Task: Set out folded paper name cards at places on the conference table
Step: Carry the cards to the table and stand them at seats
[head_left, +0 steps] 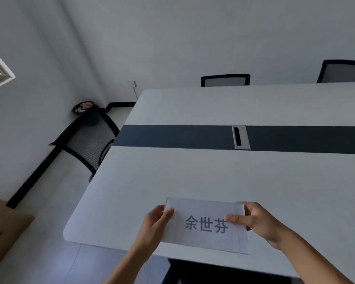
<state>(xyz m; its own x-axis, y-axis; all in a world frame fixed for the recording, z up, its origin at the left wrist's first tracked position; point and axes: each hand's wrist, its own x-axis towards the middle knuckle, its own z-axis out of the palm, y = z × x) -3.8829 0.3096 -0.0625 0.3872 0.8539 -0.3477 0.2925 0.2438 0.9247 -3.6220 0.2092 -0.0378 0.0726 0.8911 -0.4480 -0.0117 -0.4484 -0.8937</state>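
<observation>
A white paper name card [203,236] with three dark printed characters is held over the near edge of the white conference table [193,177]. My left hand [156,224] pinches its left edge, thumb on top. My right hand [256,222] grips its right edge, with the thumb lying across the card's face near the last character. The card faces me; I cannot tell how it is folded. No other cards are in view.
A dark stripe [172,137] runs across the table's middle with a metal cable hatch [241,137] in it. A black mesh chair [86,144] stands at the left end, two more chairs [225,80] at the far side. A cardboard box [2,228] sits at lower left.
</observation>
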